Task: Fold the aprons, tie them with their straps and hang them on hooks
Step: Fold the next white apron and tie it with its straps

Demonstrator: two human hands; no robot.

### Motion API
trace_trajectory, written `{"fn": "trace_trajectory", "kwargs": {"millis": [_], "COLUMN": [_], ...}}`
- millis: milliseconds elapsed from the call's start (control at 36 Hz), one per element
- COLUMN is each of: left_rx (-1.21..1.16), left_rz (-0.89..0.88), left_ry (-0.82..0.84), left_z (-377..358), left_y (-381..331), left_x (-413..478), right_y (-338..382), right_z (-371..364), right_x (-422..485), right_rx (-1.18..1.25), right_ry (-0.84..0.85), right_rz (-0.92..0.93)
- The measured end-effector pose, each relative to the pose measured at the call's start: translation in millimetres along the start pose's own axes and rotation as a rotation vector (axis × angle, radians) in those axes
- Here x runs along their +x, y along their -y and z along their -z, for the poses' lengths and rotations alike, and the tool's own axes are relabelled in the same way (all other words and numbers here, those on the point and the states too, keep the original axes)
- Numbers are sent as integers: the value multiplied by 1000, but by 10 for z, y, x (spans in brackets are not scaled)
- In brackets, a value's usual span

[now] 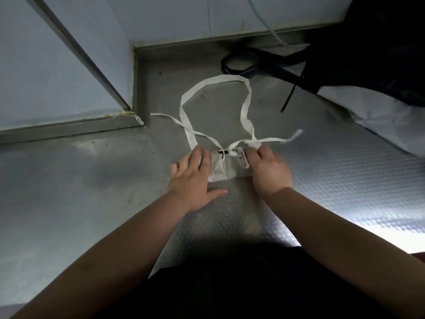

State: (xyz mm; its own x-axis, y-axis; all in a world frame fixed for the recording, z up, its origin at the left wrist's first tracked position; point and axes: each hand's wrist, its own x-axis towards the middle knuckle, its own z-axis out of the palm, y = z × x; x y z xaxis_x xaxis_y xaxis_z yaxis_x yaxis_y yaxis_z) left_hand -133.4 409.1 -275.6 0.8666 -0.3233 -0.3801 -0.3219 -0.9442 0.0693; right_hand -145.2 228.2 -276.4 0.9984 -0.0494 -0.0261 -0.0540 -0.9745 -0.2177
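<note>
Tying the folded apron with its strap, on the counter (69, 180).

The left hand (195, 178) lies flat, fingers straight, pressing the left end of the apron (226, 168). The apron is a small white folded bundle straight in front of the person, its loop (220, 78) sprawled beyond it. The right hand (268, 171) curls round a strap (273, 141) at the bundle's right end. Next, I judge, that strap must wrap round the bundle and be knotted while the fold stays pinned.
</note>
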Motion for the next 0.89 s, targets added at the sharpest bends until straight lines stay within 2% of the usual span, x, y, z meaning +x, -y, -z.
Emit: {"fn": "trace_trajectory", "kwargs": {"millis": [56,139,222,333,417,528,583,722,889], "left_rx": [58,81,26,-13,-3,-95,-217,-659,-770], "left_rz": [-8,7,-35,-77,-62,-180,-207,-67,71], "left_ry": [-78,-171,-159,-141,-142,-181,-199,-191,-137], "left_z": [-11,-50,-63,-62,-58,-3,31,111,148], "left_y": [-24,-73,-102,-110,-113,-91,-103,-126,-142], "left_x": [-5,-12,-3,-45,-81,-16,-1,23,135], "right_y": [20,82,151,199,182,133,162,231,243], "right_z": [-54,-34,62,200,234,180,104,4,-85], "right_x": [-13,-20,-33,-14,28,45,34,140,172], "right_rx": [-128,-257,-350,-322,-114,89,158,414,513], "right_ry": [-27,89,244,441,545,461,460,378,244], "right_rz": [86,163,225,306,241,258,265,175,0]}}
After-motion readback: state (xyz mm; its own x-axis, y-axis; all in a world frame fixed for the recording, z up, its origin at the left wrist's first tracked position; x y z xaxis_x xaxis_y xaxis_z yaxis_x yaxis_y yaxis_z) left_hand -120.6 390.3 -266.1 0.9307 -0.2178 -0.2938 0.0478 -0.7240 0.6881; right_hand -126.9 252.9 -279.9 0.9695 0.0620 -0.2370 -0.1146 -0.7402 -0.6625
